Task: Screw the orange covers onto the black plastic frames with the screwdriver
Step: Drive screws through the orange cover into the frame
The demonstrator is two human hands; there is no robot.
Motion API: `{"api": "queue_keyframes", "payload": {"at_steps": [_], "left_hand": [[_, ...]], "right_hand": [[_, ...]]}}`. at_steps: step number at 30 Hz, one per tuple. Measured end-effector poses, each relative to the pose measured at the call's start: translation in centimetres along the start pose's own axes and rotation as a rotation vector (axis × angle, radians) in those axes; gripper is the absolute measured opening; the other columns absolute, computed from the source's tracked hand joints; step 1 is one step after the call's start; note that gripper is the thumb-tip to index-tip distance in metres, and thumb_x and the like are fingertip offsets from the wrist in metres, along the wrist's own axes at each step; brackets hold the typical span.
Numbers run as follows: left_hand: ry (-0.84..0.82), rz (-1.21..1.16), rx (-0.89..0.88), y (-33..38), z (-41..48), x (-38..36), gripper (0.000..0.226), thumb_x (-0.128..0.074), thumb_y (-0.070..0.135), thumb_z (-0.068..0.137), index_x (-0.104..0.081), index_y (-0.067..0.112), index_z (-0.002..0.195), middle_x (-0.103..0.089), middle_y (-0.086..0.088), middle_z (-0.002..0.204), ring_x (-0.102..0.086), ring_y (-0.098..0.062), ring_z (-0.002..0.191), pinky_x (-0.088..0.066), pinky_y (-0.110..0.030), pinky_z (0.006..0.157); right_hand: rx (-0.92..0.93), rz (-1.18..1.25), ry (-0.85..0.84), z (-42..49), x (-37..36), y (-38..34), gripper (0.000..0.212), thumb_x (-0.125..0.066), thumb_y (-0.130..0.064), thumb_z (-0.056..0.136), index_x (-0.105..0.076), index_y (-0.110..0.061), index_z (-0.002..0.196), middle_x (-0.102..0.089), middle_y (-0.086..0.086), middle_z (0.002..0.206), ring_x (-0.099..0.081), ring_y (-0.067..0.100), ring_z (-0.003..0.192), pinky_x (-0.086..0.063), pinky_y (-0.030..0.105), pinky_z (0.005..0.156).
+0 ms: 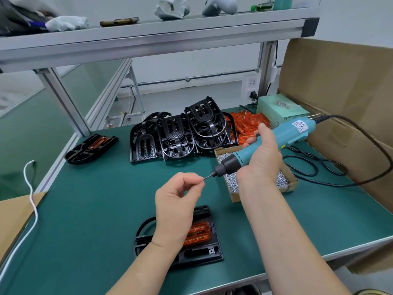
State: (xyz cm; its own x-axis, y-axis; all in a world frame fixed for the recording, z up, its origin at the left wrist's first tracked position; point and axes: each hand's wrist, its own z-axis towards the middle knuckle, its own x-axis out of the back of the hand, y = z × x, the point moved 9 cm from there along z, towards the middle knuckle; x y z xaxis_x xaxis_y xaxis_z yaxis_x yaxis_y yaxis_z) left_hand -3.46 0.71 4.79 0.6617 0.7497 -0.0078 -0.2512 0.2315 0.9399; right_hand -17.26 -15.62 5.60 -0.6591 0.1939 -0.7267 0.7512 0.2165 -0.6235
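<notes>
Overlapping screw box [234,196], right hand [263,158] (holding screwdriver [297,130]), frames [180,135] seemingly stacked

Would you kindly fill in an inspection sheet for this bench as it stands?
Surface: green mat.
Job's things: covered frame beneath the hands; second frame far left; frame pile, orange covers, screw box behind.
Clutter: cardboard sheet at left edge.
Grippers: left hand pinches the bit; right hand grips the screwdriver.
Cables: black lead looped right; white cord left.
Surroundings: shelf overhead; cardboard box right; power unit behind.
</notes>
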Motion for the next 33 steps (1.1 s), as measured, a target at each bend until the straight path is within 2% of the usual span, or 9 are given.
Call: {"api": "queue_keyframes", "payload": {"at_steps": [7,12,17,20,22,24,26,29,33], "left_hand": [[0.0,-0.112,0.144,-0.7,-0.1,-0.5,0.032,-0.07,-0.011,0.081,-0.074,0.021,0.074,-0.073,-0.005,0.077,-0.069,-0.017,0.077,-0.054,-0.021,0.075],[-0.006,-0.11,0.15,-1.1,-0.8,-0.6,0.03,-0.07,-0.011,0.081,-0.073,0.018,0.074,-0.073,-0.006,0.077,-0.069,-0.015,0.077,-0.053,-0.02,0.074],[-0.101,-0.069,0.165,-1.7,-0.8,-0.4,0.041,-0.074,-0.004,0.083,-0.068,0.032,0.101,-0.074,-0.003,0.086,-0.069,-0.015,0.083,-0.054,-0.024,0.079],[-0.184,0.09,0.179,-2.2,-1.2,-0.2,0.051,-0.078,0.003,0.08,-0.059,0.033,0.118,-0.074,0.003,0.098,-0.07,-0.013,0.097,-0.053,-0.033,0.092],[-0.259,0.328,0.122,-2.0,-1.0,0.6,0.061,-0.083,0.029,0.076,-0.052,0.033,0.128,-0.068,0.015,0.116,-0.061,-0.002,0.113,-0.045,-0.027,0.101],[-0.471,0.654,0.098,-2.4,-1.1,0.9,0.091,-0.072,0.067,0.063,-0.042,0.035,0.142,-0.047,0.021,0.143,-0.038,0.003,0.136,-0.03,-0.023,0.113],[-0.786,0.957,0.113,-4.1,-2.1,0.8,0.122,-0.059,0.087,0.052,-0.023,0.032,0.154,-0.021,0.017,0.159,-0.006,-0.004,0.15,-0.01,-0.031,0.123],[-1.005,1.16,0.142,-6.0,-3.8,1.0,0.137,-0.056,0.092,0.048,-0.001,0.031,0.158,-0.001,0.014,0.164,0.014,-0.007,0.15,0.008,-0.041,0.123],[-0.989,1.181,0.138,-6.1,-3.9,0.9,0.135,-0.054,0.093,0.048,-0.003,0.033,0.157,-0.009,0.013,0.164,0.001,-0.008,0.151,0.008,-0.039,0.122]], "right_hand": [[-0.031,0.085,-0.033,0.2,0.4,0.7,0.016,-0.074,-0.019,0.089,-0.059,-0.017,0.084,-0.059,-0.009,0.064,-0.055,0.003,0.052,-0.049,0.017,0.051],[0.017,0.023,-0.048,-0.1,0.3,0.5,0.018,-0.075,-0.021,0.089,-0.059,-0.017,0.082,-0.059,-0.01,0.057,-0.055,0.003,0.05,-0.048,0.017,0.051],[0.055,-0.004,-0.081,-0.4,-0.1,0.1,0.02,-0.075,-0.019,0.088,-0.056,-0.017,0.082,-0.059,-0.009,0.056,-0.053,0.005,0.048,-0.048,0.019,0.05],[0.11,-0.022,-0.131,-0.8,-0.8,-0.6,0.02,-0.074,-0.016,0.09,-0.054,-0.016,0.086,-0.059,-0.009,0.055,-0.051,0.006,0.047,-0.045,0.02,0.049],[0.149,-0.047,-0.189,-1.0,-1.3,-1.1,0.02,-0.073,-0.014,0.091,-0.053,-0.014,0.09,-0.058,-0.008,0.054,-0.05,0.007,0.046,-0.044,0.021,0.048],[0.179,-0.094,-0.25,-1.4,-1.7,-1.3,0.02,-0.073,-0.013,0.09,-0.053,-0.012,0.088,-0.056,-0.005,0.053,-0.049,0.008,0.045,-0.042,0.02,0.046],[0.217,-0.164,-0.326,-2.2,-2.1,-1.1,0.022,-0.074,-0.014,0.088,-0.054,-0.013,0.079,-0.052,-0.002,0.051,-0.046,0.01,0.044,-0.04,0.02,0.047],[0.257,-0.259,-0.449,-3.7,-2.6,-0.2,0.024,-0.074,-0.017,0.082,-0.054,-0.015,0.07,-0.049,0.0,0.05,-0.044,0.012,0.044,-0.04,0.023,0.049],[0.298,-0.379,-0.574,-5.3,-3.0,1.2,0.022,-0.073,-0.016,0.083,-0.056,-0.008,0.071,-0.051,0.001,0.052,-0.047,0.013,0.047,-0.042,0.021,0.052]]}}
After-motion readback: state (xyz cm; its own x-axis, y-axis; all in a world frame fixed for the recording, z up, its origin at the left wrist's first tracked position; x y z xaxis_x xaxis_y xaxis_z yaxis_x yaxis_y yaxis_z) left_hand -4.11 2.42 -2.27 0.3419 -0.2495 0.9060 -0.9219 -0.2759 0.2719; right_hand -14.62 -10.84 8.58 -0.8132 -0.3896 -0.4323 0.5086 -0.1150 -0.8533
